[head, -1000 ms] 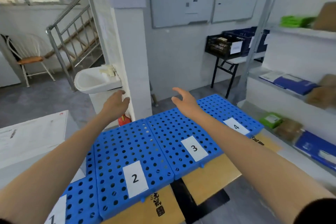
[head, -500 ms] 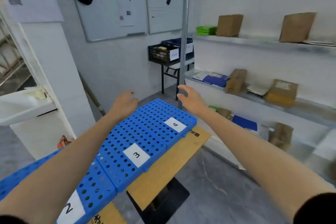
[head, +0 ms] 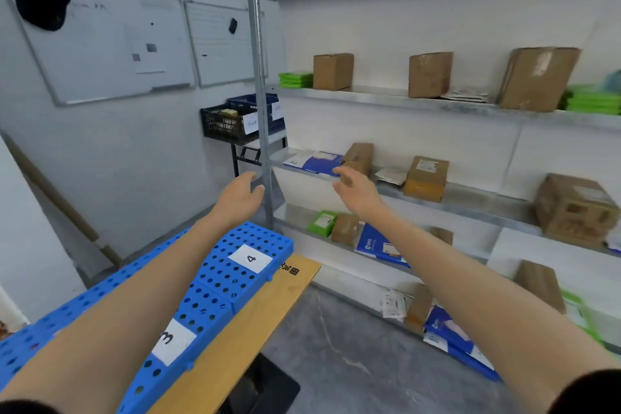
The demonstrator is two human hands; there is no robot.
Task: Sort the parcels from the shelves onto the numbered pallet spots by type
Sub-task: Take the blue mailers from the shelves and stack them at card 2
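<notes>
Blue pallet [head: 235, 279] on wooden table [head: 268, 309], spots 3 and 4 showing. Both arms stretched forward. Left hand [head: 240, 195] fingers loose, holding nothing. Right hand [head: 356, 191] likewise loose and empty, level with middle shelf [head: 470, 205]. Beyond, parcels on shelves: brown boxes [head: 426, 178], blue envelopes [head: 319, 162], green packets [head: 295, 80].

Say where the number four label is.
Head view, lower centre: the number four label lies at the far end of the blue pallet, near the shelf post.

Both bare arms stretched forward; the left hand [head: 239, 197] and right hand [head: 357, 191] hung relaxed (holding nothing).
</notes>
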